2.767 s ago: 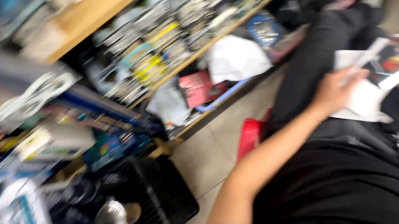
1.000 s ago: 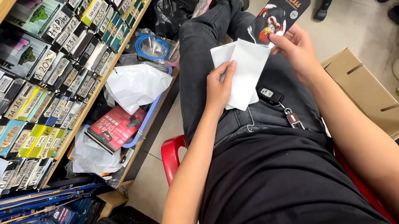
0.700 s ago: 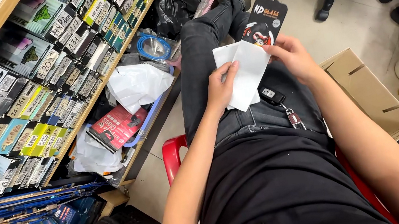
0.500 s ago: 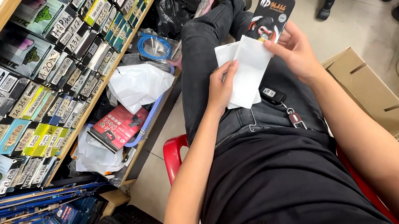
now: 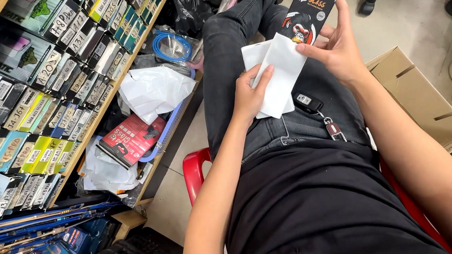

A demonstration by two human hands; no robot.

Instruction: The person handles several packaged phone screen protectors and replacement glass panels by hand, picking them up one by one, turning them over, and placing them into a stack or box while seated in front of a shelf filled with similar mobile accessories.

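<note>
Sleeve [image 5: 280,73], white, long axis slanting up toward the right hand [image 5: 334,49]; left hand [image 5: 250,96] pinches its lower edge, right hand clamps sleeve and black package [image 5: 307,12].

white sleeve [image 5: 279,79], black printed packet [image 5: 307,11], red stool [image 5: 197,171]

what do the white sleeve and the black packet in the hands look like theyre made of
White sleeve: looks like thin matte paper, flat with sharp folded edges and no shine, pinched by the left hand. Black packet: probably glossy printed card or plastic film, since its face catches light; the right hand holds it behind the sleeve. Which of the two it is cannot be told.
</note>
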